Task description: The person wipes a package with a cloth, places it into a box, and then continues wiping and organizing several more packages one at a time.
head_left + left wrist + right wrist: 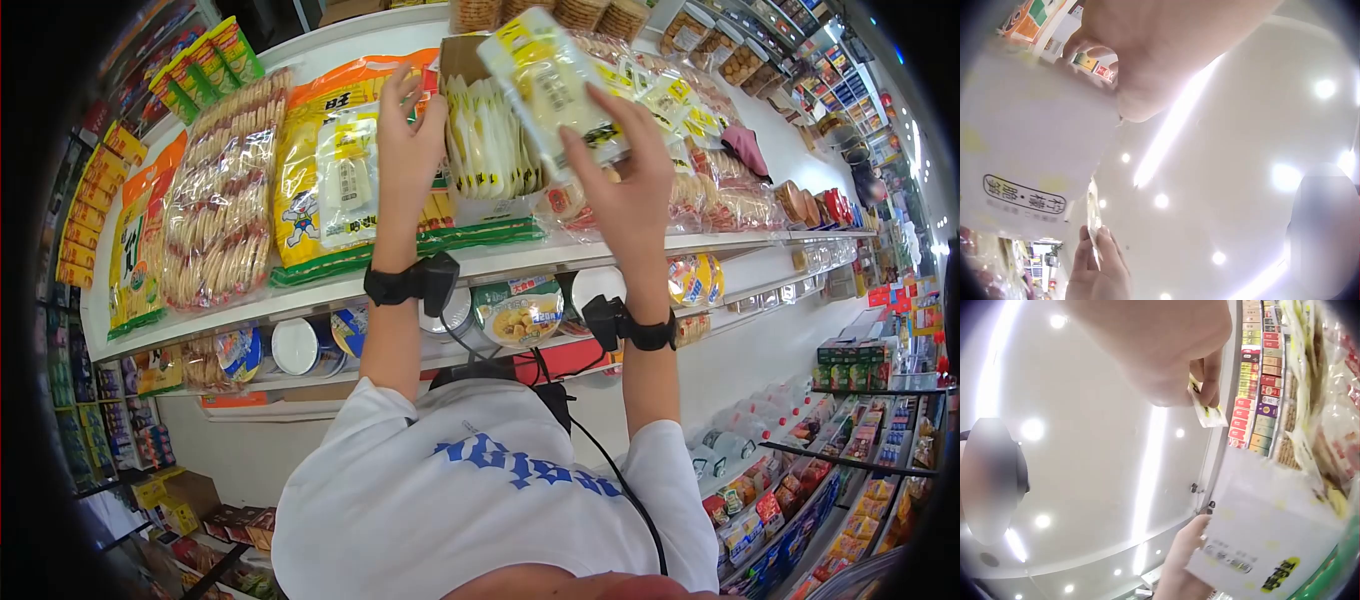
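Observation:
In the head view my right hand (635, 170) pinches a flat white-and-yellow snack packet (545, 85) between thumb and fingers, above the display. Just left of it stands an open box (462, 58) filled with upright packets (490, 140) of the same look. My left hand (408, 135) is at the box's left side, fingers loosely curved, thumb by the edge. The box's white printed panel (1029, 144) fills the left part of the left wrist view. A white-and-yellow packet (347, 180) lies on a large yellow bag (300, 190) beside my left wrist.
Bagged rice crackers (222, 190) lie to the left on the white shelf (235, 313). More clear bags and packets (680, 100) lie at right. Bowl noodles (520, 308) stand on the level below. Dark cables (480, 350) hang between my forearms.

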`<act>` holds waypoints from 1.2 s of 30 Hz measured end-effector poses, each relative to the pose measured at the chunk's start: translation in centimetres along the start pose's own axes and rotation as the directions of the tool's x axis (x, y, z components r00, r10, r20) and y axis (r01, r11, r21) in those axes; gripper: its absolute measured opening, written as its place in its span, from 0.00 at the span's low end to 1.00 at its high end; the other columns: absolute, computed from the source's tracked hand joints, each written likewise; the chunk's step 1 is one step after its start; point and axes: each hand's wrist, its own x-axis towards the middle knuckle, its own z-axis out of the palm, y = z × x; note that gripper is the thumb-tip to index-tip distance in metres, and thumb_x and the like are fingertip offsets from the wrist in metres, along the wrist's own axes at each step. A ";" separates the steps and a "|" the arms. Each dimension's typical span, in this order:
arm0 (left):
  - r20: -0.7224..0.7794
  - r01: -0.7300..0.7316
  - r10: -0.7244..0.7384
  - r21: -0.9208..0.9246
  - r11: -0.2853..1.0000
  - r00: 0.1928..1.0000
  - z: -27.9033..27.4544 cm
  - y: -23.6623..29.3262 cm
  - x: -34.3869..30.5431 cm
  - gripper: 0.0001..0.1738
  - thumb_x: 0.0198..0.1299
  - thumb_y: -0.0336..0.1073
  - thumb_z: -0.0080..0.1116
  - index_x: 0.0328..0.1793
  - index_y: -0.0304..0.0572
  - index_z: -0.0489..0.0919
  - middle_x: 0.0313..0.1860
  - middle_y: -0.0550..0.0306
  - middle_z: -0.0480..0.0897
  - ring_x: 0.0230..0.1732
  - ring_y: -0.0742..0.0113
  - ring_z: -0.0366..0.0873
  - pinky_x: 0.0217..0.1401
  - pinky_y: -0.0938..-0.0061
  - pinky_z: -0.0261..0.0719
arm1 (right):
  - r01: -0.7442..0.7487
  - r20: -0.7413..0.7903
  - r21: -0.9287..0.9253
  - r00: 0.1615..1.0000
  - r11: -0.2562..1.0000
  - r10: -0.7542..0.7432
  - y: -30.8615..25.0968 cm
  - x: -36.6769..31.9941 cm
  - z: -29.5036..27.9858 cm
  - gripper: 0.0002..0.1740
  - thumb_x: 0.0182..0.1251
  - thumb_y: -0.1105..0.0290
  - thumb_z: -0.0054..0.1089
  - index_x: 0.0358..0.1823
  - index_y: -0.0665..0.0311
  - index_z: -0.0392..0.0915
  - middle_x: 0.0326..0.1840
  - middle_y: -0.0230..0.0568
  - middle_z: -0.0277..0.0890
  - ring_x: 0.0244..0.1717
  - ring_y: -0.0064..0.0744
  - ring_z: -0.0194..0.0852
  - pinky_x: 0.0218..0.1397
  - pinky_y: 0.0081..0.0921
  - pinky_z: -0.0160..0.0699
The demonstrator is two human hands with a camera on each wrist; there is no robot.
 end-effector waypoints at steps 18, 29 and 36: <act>0.085 -0.083 0.074 0.103 0.991 0.994 -1.5 2.6 -2.5 0.23 0.75 0.36 0.54 0.72 0.36 0.74 0.68 0.43 0.78 0.65 0.55 0.79 0.59 0.67 0.82 | 0.160 0.217 0.056 0.961 0.986 -0.169 -1.6 -1.3 7.3 0.16 0.70 0.71 0.61 0.53 0.75 0.78 0.51 0.60 0.81 0.52 0.59 0.80 0.56 0.47 0.80; 0.244 -0.381 0.293 0.536 0.753 0.924 -0.7 2.8 -2.5 0.17 0.72 0.34 0.54 0.61 0.31 0.82 0.65 0.40 0.81 0.70 0.40 0.75 0.74 0.58 0.70 | 0.243 0.230 0.121 0.936 0.963 -0.265 -1.5 -1.6 5.1 0.13 0.66 0.74 0.62 0.50 0.73 0.80 0.59 0.54 0.78 0.61 0.55 0.76 0.65 0.46 0.75; 0.302 -0.405 0.272 0.624 0.669 0.914 -0.7 4.1 -2.8 0.15 0.69 0.35 0.57 0.56 0.36 0.85 0.61 0.46 0.84 0.65 0.39 0.77 0.68 0.57 0.76 | -0.206 -0.090 -0.272 0.978 0.940 0.188 8.7 -0.2 -3.1 0.16 0.66 0.72 0.63 0.52 0.73 0.80 0.56 0.59 0.80 0.61 0.58 0.77 0.66 0.44 0.74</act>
